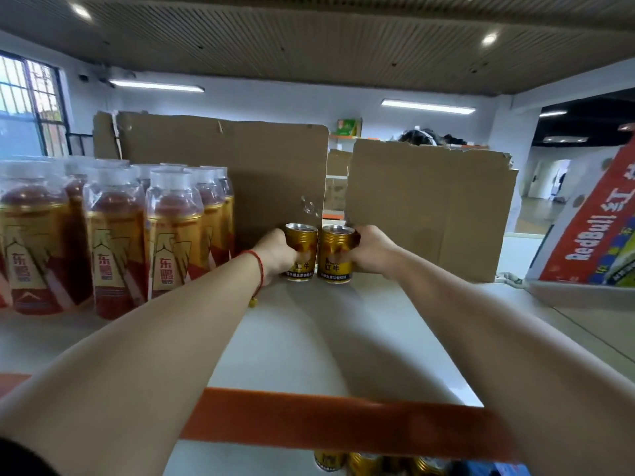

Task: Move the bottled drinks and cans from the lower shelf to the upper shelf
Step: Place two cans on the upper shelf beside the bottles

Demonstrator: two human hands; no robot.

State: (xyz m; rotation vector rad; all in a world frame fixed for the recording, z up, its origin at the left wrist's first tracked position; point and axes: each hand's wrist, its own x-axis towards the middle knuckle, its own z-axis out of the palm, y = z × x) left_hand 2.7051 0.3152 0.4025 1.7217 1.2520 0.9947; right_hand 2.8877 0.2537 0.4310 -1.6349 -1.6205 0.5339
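Left hand [275,257] grips left can [303,239] — right hand [372,252], right can [335,257]

Lower cans [364,463] cut by bottom edge, tops behind orange lip [343,420]. Box [598,235] cut at right edge, leftmost bottle [31,242] at left edge. Left hand [278,255] covers left can [302,238] label; right hand [372,252] fingertips behind right can [335,259].
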